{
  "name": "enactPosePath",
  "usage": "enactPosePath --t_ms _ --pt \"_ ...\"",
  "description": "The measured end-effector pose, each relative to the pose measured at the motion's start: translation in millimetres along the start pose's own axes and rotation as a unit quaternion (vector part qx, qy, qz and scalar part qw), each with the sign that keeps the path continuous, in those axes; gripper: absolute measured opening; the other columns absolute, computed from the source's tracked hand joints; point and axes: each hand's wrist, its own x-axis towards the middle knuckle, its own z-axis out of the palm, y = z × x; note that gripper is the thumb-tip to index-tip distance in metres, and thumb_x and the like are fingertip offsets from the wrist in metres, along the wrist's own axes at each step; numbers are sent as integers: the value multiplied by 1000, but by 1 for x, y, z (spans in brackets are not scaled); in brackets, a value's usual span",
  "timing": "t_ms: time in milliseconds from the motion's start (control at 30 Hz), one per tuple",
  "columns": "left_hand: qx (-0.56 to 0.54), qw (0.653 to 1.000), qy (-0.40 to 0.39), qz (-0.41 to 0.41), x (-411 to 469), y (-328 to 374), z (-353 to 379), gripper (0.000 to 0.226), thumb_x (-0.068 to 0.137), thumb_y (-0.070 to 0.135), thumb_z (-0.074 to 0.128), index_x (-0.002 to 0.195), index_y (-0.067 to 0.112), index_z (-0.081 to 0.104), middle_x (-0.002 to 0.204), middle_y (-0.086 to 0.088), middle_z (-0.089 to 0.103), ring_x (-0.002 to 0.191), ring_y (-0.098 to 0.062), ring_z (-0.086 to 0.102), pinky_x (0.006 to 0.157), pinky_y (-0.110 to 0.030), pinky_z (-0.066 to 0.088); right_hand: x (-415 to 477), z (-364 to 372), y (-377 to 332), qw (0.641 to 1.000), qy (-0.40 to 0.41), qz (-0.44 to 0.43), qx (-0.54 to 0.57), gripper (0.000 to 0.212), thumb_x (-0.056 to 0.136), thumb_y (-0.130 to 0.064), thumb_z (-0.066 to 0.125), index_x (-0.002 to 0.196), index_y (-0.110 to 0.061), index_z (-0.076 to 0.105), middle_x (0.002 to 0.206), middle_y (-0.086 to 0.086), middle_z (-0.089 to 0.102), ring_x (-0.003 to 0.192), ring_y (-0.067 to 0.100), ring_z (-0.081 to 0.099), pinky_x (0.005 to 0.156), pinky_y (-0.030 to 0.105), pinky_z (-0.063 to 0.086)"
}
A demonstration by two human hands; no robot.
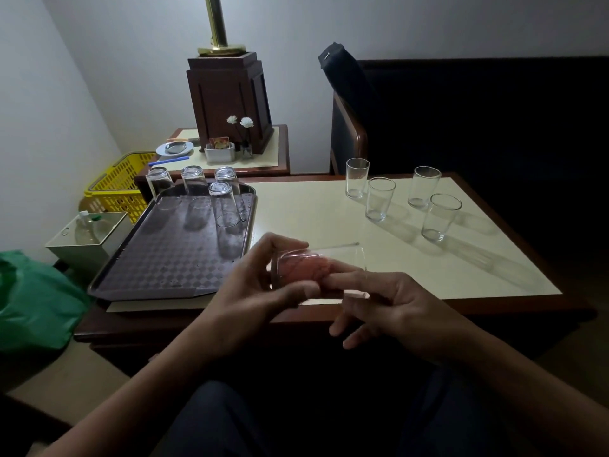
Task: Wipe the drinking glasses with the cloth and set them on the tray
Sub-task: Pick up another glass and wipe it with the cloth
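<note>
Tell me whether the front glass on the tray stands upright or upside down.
Upside down: the front glass has its thick base on top and its open rim down on the tray.

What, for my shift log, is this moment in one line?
step: wiping inside | left hand: holds glass | right hand: presses pink cloth inside | tray: four inverted glasses | table: four upright glasses
</note>
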Motion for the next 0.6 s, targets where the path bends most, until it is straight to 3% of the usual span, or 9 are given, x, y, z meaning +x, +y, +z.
enactPosePath --t_ms 100,200,233,267,333,400,500,600 --pt "89 991 2 101 -1 5 -1 51 70 6 90 115 15 66 120 -7 66 112 -23 68 87 -30 57 0 2 -4 999 4 25 34 33 99 -27 63 128 -36 74 106 -8 79 68 26 72 58 33 61" --pt "77 995 23 57 -4 3 2 60 72 10 88 126 18 63 119 -5 70 105 -23 73 84 -30 60 1 0 -8 1000 24 10 0 39 102 -29 58 140 -37 66 96 16 79 54 20 68 53 31 57" --pt "41 999 16 18 -4 3 4 60 79 13 85 132 20 60 123 -7 70 100 -22 74 80 -29 60 2 -1 -8 999 38 -5 -13 38 104 -23 57 139 -32 67 89 12 80 57 21 70 56 31 59" --pt "-28 999 -7 -37 -3 4 8 54 88 21 79 138 20 58 129 -11 68 92 -22 73 75 -28 60 2 -1 -7 998 50 -24 -31 36 105 -13 57 136 -27 69 92 5 81 64 21 73 62 32 61" --pt "-180 972 -51 -140 -1 4 15 50 102 42 58 142 12 56 134 -19 66 75 -19 66 64 -23 56 1 1 -4 994 61 -53 -76 39 104 3 57 130 -20 73 125 -10 77 87 25 79 78 36 64" --pt "-215 964 -32 -151 1 0 16 55 105 43 54 140 0 52 131 -27 65 69 -18 61 59 -23 52 2 2 -3 993 46 -49 -102 41 105 1 57 134 -23 72 139 -16 69 91 31 79 80 42 65" --pt "-53 998 -12 -41 -2 -1 7 43 94 21 75 130 8 55 124 -23 65 87 -28 71 74 -34 60 1 0 -7 998 16 5 -63 46 108 -9 56 143 -37 63 116 -11 79 60 23 72 60 32 60" --pt "136 986 -37 87 -4 0 -1 52 80 4 85 125 16 61 132 -3 63 119 -27 66 94 -43 59 0 -4 -7 1000 8 26 10 49 102 -1 62 135 -37 70 109 7 78 48 10 54 52 21 48"
